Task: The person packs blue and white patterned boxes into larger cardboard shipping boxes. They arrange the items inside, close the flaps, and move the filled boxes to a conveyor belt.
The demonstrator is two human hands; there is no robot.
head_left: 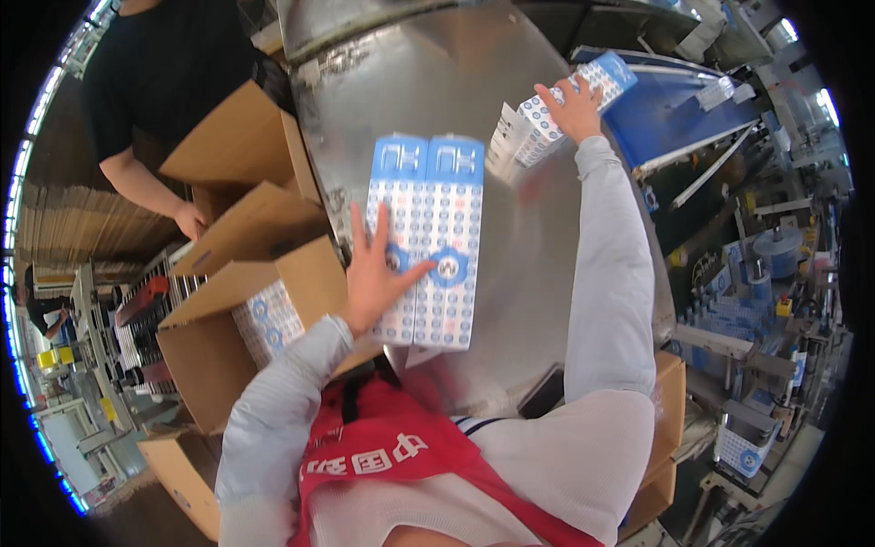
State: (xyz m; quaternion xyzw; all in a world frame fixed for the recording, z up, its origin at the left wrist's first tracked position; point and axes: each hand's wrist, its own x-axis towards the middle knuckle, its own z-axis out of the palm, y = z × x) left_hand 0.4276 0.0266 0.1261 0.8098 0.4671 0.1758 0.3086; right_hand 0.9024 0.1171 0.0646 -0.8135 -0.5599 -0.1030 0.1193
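Two long white cartons with rows of blue dots and blue far ends, the left carton (pixel 397 169) and the right carton (pixel 458 205), lie side by side on the metal table (pixel 428 73). My left hand (pixel 372 283) rests across them with fingers spread, its thumb reaching onto the right one. At the far right of the table, my right hand (pixel 576 111) has its fingers curled over a similar patterned carton (pixel 612 77). White flaps or papers (pixel 508 141) stand by that carton's near end; whether they are attached I cannot tell.
A cardboard box (pixel 205 328) with patterned cartons (pixel 271 319) inside stands open at my left. Beyond it, a co-worker's hand (pixel 190 221) touches another open box (pixel 241 141). A blue conveyor (pixel 670 105) runs at the far right. A dark flat object (pixel 544 390) lies near me.
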